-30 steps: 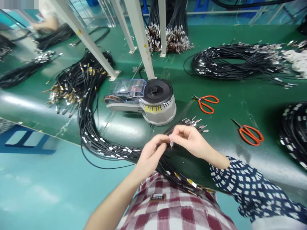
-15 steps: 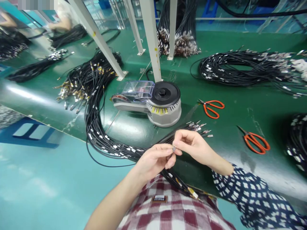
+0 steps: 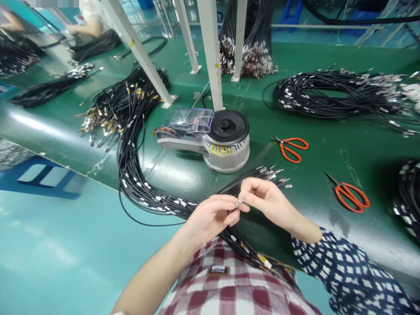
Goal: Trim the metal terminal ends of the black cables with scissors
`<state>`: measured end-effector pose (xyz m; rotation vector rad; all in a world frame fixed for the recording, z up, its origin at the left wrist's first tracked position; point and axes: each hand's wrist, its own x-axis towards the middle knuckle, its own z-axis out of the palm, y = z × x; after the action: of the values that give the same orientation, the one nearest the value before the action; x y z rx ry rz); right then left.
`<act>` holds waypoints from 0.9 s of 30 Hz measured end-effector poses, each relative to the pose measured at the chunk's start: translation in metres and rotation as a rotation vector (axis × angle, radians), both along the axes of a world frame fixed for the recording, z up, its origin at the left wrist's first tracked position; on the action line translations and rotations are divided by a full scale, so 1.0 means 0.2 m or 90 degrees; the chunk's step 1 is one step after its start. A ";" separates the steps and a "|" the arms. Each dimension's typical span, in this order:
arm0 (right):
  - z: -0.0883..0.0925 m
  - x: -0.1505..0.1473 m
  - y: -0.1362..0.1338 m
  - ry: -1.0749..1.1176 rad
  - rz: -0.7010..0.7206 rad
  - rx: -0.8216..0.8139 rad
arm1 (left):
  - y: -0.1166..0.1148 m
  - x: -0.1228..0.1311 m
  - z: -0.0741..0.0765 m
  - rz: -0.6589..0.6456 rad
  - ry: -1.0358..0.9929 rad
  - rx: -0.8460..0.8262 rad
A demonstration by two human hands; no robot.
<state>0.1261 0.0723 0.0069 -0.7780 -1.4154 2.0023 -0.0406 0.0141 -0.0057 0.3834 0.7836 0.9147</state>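
My left hand pinches a small silvery cable connector between thumb and fingers. The fingertips of my right hand are pressed together at the upper edge of that connector; whether they hold a separate piece there is too small to tell. Under and beside both hands runs a bundle of black cables with white tags. Its silvery ends lie beyond my right hand, and another stretch of black cables with yellow-taped ends hangs near my checked apron.
A round grey tape dispenser stands behind my hands. Two orange-handled tools, cutters and scissors, lie to the right. White posts rise behind; coiled cables lie far right. Another person's arm shows at upper left.
The view has shifted slightly. My right fingertips have moved a little rightward from the left ones, and the connector shows slightly more. The cables and tools lie as before.
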 end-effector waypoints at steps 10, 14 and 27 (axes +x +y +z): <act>-0.05 0.00 0.01 -0.110 -0.114 0.071 | -0.02 0.05 -0.01 0.095 0.091 0.065; -0.05 0.20 0.05 -0.331 -0.109 0.279 | -0.01 0.04 -0.02 0.097 0.127 0.072; -0.26 1.28 0.01 -0.991 -0.158 0.464 | 0.00 0.10 -0.02 0.096 0.146 0.067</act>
<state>0.3813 0.0739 -0.0443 -2.1009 -2.3361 0.2650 -0.0197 0.0137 -0.0088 0.5339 0.9858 1.0680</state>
